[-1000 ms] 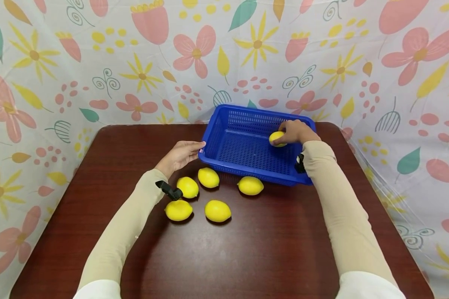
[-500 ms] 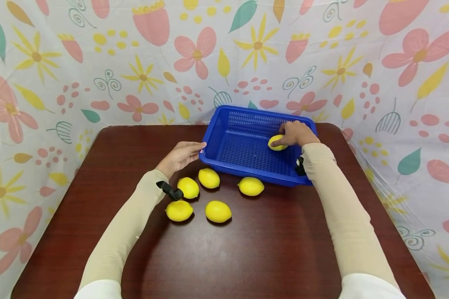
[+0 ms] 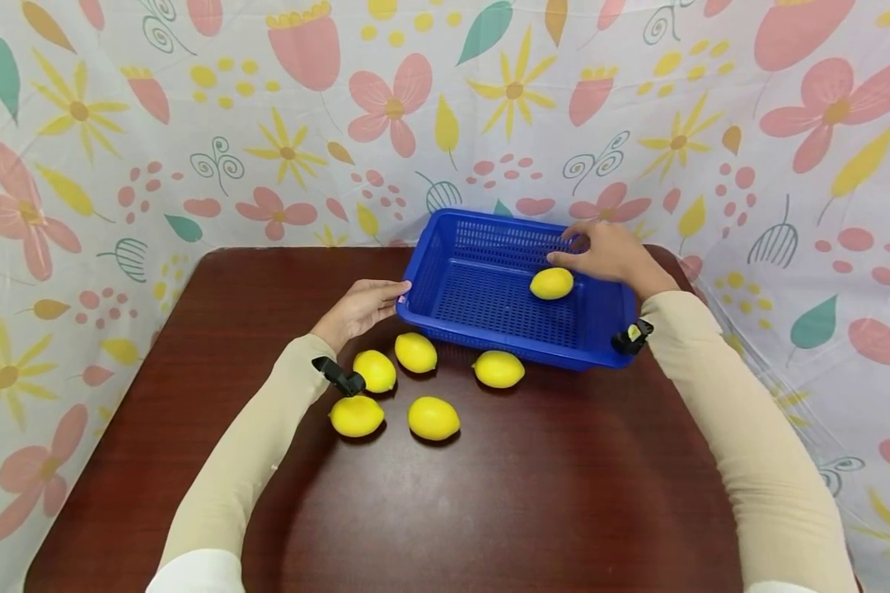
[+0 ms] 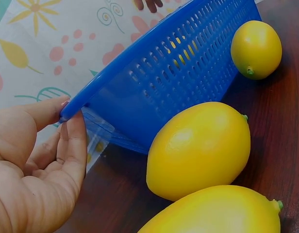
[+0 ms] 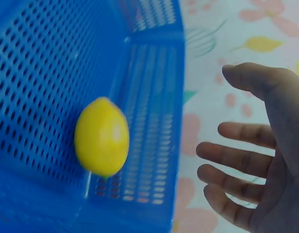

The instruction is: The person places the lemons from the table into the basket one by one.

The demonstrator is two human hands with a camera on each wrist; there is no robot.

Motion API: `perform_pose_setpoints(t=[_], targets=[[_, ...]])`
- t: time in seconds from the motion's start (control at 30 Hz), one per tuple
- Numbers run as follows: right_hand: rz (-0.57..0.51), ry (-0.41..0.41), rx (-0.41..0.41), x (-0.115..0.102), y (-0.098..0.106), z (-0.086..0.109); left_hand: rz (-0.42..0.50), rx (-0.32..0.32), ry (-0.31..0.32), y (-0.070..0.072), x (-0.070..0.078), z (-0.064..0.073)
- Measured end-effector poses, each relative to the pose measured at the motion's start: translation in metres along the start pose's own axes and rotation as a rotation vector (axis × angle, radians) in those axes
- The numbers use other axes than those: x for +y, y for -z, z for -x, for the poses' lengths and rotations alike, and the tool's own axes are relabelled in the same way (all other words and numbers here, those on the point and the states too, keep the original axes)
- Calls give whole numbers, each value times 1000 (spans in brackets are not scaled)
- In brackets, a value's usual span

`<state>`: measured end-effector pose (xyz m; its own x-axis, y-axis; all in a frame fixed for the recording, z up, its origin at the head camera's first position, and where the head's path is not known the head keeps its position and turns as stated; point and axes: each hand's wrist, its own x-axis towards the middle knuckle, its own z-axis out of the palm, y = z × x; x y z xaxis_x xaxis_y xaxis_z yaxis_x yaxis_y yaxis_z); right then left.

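A blue plastic basket (image 3: 504, 350) with slotted walls stands near the back of the table. My left hand (image 3: 359, 311) pinches its left front corner; in the left wrist view the thumb lies over the rim (image 4: 84, 99) and the fingers under it. One lemon (image 3: 552, 283) rests inside the basket, toward its right end. Above that end is my right hand (image 3: 611, 251), its thumb and fingers apart with nothing between them. In the right wrist view the lemon (image 5: 102, 137) lies apart from the right hand (image 5: 266, 150).
Several lemons lie on the dark wooden table (image 3: 489, 511) in front of the basket. One lemon (image 3: 498, 370) is close to the basket's front wall, another (image 3: 416, 353) near its left corner. A flowered curtain (image 3: 304, 165) hangs behind the table.
My right hand has let go of the lemon, which now lies in the basket, and has moved up and to the right. The left hand has stayed at the corner.
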<state>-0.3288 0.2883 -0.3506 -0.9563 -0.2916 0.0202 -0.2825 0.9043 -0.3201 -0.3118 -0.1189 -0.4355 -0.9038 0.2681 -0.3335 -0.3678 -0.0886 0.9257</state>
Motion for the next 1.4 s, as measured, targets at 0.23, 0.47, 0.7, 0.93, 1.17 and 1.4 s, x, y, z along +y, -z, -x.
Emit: perform_pose_setpoints(t=[0.23, 0.47, 0.7, 0.93, 1.17, 1.4], targets=[[-46, 76, 138, -20, 8, 34, -12, 4, -1, -1, 1, 0], [-99, 60, 145, -45, 2, 71, -4, 6, 3, 0, -1, -1], [-129, 113, 199, -69, -13, 104, -14, 16, 10, -1, -1, -3], [-156, 152, 229, -92, -30, 128, -7, 19, 5, 1, -2, -2], [-208, 163, 178, -106, -50, 147, -17, 17, 0, 1, -3, -2], [-161, 189, 178, -111, -85, 157, -16, 10, 1, 1, -4, -3]])
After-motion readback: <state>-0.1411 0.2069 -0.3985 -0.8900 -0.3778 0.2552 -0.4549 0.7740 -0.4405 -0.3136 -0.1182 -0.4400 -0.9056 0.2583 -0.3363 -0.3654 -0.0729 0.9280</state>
